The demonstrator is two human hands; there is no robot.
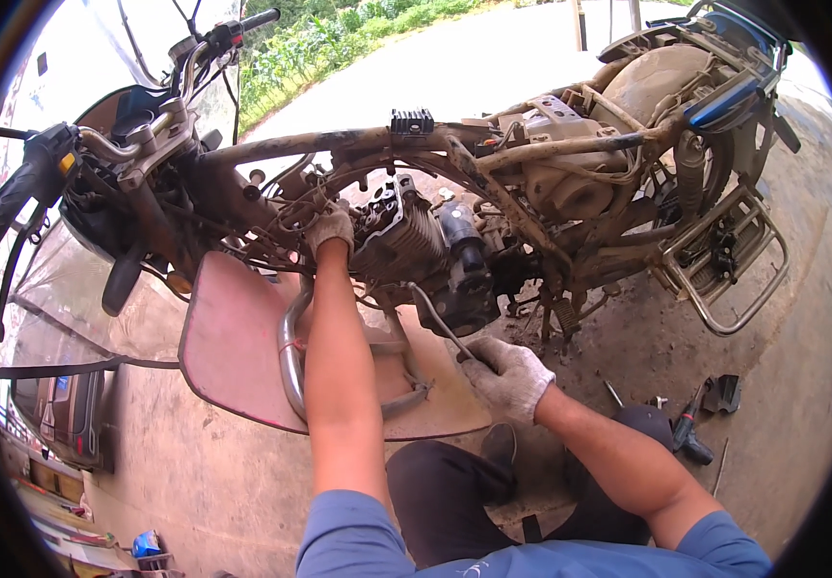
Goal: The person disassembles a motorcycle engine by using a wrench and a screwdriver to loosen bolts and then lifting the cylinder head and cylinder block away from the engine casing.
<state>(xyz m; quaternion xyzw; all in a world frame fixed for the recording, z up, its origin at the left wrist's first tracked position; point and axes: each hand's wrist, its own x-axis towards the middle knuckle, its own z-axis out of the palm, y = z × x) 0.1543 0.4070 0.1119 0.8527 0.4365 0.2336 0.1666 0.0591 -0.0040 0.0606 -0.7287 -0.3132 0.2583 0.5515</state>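
Observation:
A partly stripped, dusty motorcycle [570,144] stands across my view with its engine [396,241] exposed. My left hand [331,231], in a knit glove, reaches to cables and hoses just left of the finned cylinder; its fingers look curled, with what they hold hidden. My gloved right hand [507,376] is closed on a long bent metal tool [443,321] that angles up toward the lower engine beside a dark cylindrical part [456,231]. A curved chrome bar [292,318] is behind my left forearm, over a pink mat or panel [223,337].
On the concrete floor [194,482] at right lie a power drill [690,433], a black case-like piece [721,394] and small metal tools [614,395]. A dark vehicle [59,419] is at far left. The chrome rear-side rack [724,270] juts toward me.

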